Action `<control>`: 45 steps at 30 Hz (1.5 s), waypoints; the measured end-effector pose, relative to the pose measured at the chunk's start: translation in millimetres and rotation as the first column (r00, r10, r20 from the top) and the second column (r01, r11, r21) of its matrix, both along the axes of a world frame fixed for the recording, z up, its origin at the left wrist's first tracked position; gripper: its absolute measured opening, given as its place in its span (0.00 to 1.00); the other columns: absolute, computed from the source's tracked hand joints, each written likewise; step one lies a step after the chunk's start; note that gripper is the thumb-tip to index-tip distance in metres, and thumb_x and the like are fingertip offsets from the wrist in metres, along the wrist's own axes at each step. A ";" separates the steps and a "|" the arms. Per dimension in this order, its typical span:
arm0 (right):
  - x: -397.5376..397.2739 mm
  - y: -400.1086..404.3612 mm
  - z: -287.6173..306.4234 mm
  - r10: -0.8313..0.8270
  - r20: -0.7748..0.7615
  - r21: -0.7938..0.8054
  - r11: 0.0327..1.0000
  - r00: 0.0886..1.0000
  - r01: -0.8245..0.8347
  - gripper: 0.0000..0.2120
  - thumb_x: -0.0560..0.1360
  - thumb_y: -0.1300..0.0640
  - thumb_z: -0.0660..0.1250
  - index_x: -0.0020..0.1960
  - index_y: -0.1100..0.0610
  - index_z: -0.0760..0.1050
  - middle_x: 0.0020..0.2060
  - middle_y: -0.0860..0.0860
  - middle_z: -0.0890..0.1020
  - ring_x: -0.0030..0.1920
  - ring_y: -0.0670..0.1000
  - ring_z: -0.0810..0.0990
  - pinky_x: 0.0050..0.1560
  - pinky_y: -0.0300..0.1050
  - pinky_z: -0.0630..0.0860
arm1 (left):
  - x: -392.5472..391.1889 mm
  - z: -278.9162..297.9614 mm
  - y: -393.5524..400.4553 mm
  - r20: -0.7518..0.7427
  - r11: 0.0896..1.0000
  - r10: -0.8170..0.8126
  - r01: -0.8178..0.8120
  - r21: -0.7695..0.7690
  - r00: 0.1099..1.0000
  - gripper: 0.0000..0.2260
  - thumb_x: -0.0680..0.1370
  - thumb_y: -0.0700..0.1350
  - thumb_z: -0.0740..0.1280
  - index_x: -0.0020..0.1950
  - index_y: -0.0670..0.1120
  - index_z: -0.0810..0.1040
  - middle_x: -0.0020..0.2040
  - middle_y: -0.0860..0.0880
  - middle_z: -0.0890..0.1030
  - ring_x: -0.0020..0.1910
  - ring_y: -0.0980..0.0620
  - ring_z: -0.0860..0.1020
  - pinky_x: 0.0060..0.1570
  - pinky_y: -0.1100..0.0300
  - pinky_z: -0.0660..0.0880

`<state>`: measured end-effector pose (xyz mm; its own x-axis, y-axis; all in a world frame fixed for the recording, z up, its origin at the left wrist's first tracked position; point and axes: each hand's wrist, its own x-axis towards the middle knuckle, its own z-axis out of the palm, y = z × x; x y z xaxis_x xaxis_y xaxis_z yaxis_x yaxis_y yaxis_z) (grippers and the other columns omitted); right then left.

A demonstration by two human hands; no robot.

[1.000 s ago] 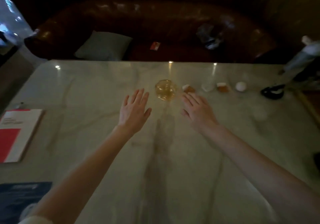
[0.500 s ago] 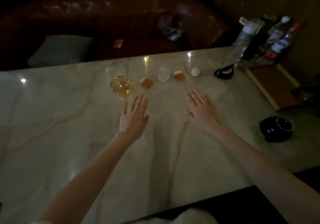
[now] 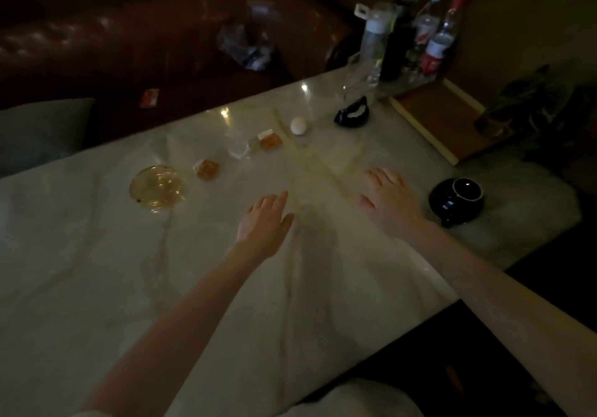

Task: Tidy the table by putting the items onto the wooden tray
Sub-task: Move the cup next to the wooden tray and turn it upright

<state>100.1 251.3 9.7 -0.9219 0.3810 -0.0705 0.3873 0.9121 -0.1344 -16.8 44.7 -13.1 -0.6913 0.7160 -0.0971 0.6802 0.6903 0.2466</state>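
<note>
The wooden tray [image 3: 442, 116] lies at the table's far right, bottles standing at its back end. A row of items runs across the marble table [image 3: 97, 271]: an amber glass dish [image 3: 158, 187], an orange packet [image 3: 206, 168], a clear glass [image 3: 238, 145], a second orange packet [image 3: 269, 140], a white egg-like ball [image 3: 298, 125] and a black dish [image 3: 352, 114]. A dark round pot [image 3: 457, 200] sits right of my right hand [image 3: 389, 202]. My left hand [image 3: 263, 223] hovers flat near the middle. Both hands are open and empty.
Several bottles [image 3: 429, 39] and a tall flask [image 3: 373, 42] crowd the tray's far end. A potted plant [image 3: 533, 103] stands right of the tray. A brown leather sofa [image 3: 129, 45] with a grey cushion [image 3: 38, 132] runs behind the table.
The view has swung to the right, bringing the tray, bottles and dark pot into sight. Both hands have stayed flat and open, shifting right along the table away from the amber dish.
</note>
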 end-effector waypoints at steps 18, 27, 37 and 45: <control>61.7 202.5 -21.6 0.252 0.042 -0.142 0.960 0.967 -0.244 0.12 0.77 0.54 0.61 0.59 0.55 0.75 0.58 0.50 0.77 0.61 0.50 0.71 0.63 0.45 0.66 | 98.3 -43.4 237.9 0.074 0.999 -0.050 0.048 0.024 0.996 0.19 0.79 0.50 0.56 0.69 0.46 0.63 0.65 0.45 0.70 0.62 0.44 0.70 0.55 0.52 0.70; 70.9 221.9 -44.2 0.539 0.146 -0.162 0.840 0.830 -0.517 0.17 0.72 0.42 0.65 0.52 0.52 0.80 0.58 0.46 0.78 0.62 0.50 0.67 0.61 0.46 0.60 | 142.7 -102.1 244.6 0.053 0.993 -0.026 0.031 -0.110 0.998 0.23 0.73 0.49 0.53 0.63 0.42 0.73 0.65 0.43 0.75 0.62 0.44 0.75 0.57 0.44 0.72; 61.4 222.1 -54.2 0.668 0.200 -0.197 0.744 0.717 -0.638 0.15 0.74 0.45 0.64 0.51 0.54 0.82 0.58 0.46 0.79 0.64 0.50 0.65 0.66 0.50 0.57 | 146.2 -116.1 243.4 -0.006 0.998 0.014 -0.014 -0.062 1.000 0.22 0.75 0.50 0.52 0.68 0.44 0.68 0.69 0.46 0.70 0.67 0.47 0.69 0.66 0.52 0.54; 47.4 221.9 -39.7 0.703 0.256 -0.162 0.708 0.664 -0.687 0.14 0.74 0.46 0.64 0.51 0.52 0.81 0.48 0.48 0.80 0.54 0.49 0.69 0.54 0.46 0.62 | 147.2 -116.0 245.5 -0.012 0.996 0.047 -0.047 -0.072 0.999 0.22 0.75 0.51 0.53 0.67 0.46 0.70 0.68 0.47 0.71 0.67 0.48 0.70 0.66 0.50 0.65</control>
